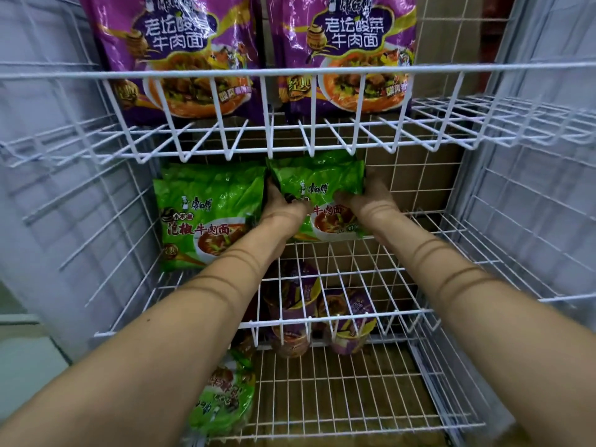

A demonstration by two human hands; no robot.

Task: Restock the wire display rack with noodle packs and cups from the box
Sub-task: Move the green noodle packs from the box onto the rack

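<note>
Holding green noodle pack (319, 182) upright, long axis vertical: L hand (283, 209) & R hand (366, 200) grip clamped on its sides, neighbour pack (206, 217) just beside at L.

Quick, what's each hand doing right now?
Left hand: grips the green noodle pack.
Right hand: grips the same pack.

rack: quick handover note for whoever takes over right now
Hands: left hand and right hand each grip a side of a green pack on the middle shelf.
Done: second green pack stands beside it, to the left; two purple packs on the top shelf; purple cups below.
Left: set this pack down; there is room to its right. Box not in view.
</note>
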